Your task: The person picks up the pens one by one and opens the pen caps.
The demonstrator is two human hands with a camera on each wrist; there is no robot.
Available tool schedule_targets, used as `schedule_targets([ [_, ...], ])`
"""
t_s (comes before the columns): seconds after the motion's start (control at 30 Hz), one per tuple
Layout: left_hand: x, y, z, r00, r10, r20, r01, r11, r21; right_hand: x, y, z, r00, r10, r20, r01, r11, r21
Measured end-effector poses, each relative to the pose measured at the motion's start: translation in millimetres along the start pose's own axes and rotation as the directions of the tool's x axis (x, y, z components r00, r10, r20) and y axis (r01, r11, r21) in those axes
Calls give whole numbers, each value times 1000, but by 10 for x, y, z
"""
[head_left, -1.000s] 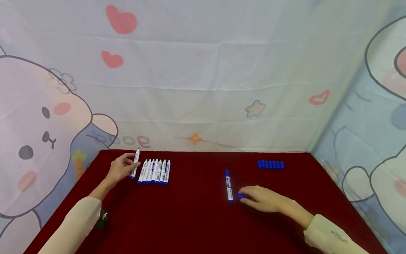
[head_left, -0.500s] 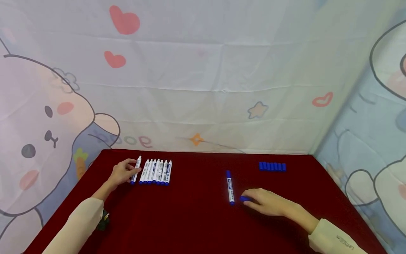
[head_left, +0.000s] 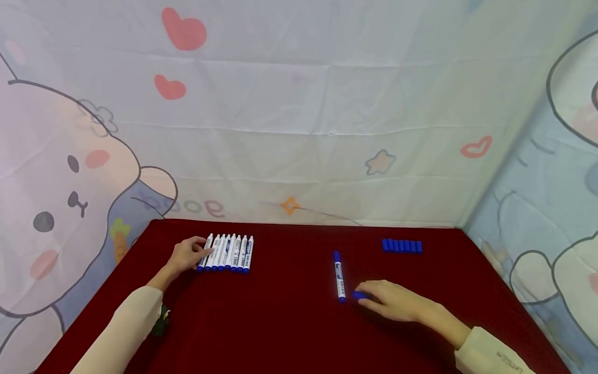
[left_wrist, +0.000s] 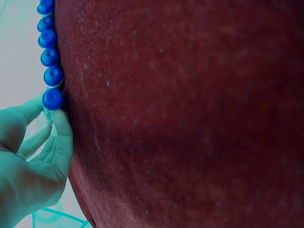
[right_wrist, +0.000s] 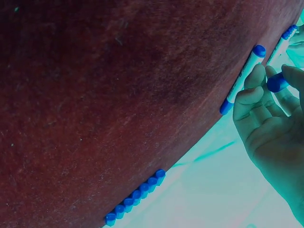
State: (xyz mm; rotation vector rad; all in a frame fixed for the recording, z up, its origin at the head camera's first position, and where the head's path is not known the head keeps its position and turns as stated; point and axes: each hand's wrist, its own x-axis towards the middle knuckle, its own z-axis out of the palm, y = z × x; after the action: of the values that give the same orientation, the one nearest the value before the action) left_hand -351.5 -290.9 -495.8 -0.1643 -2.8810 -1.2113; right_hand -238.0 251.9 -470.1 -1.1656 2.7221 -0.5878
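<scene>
At the left end of a row of uncapped white markers [head_left: 235, 254], my left hand [head_left: 186, 254] pinches a whiteboard marker [head_left: 208, 242] between thumb and fingers. Its blue end [left_wrist: 52, 99] lines up with the neighbouring ends in the left wrist view. The held marker lies right beside the row, its tip pointing away. My right hand [head_left: 392, 301] holds a blue marker cap [head_left: 359, 294] by thumb and fingers, low over the cloth; the cap [right_wrist: 277, 82] shows clearly in the right wrist view. Just left of that hand lies a capped blue marker [head_left: 339, 276].
Several loose blue caps [head_left: 402, 246] form a row at the back right. A dark red cloth [head_left: 280, 322] covers the table. Printed fabric [head_left: 299, 104] hangs behind and along the sides. A small dark green item [head_left: 161, 321] shows by the left sleeve.
My left hand has lowered the marker from a raised position and moved it right, up against the row. The right hand keeps the cap in nearly the same place.
</scene>
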Motion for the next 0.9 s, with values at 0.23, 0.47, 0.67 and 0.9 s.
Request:
schedule_targets([
  [0.23,4,-10,-12,1000,1,-14,-1,1000,21,23,-10,5,1000,-4,0,4,1000,20],
  [0.47,2,-4,34,1000,-22,0,22,1000,7,-11,-17,54,1000,-8,8,8,999,33],
  [0.67,8,-10,26,999,-2,-32,2,1000,9,-13,5,55,1000,-8,1,8,1000,30],
  [0.9,-9,69,-5,993,58,-106,-50,996,71,-45,28,30,1000,8,-8,-8,1000,4],
])
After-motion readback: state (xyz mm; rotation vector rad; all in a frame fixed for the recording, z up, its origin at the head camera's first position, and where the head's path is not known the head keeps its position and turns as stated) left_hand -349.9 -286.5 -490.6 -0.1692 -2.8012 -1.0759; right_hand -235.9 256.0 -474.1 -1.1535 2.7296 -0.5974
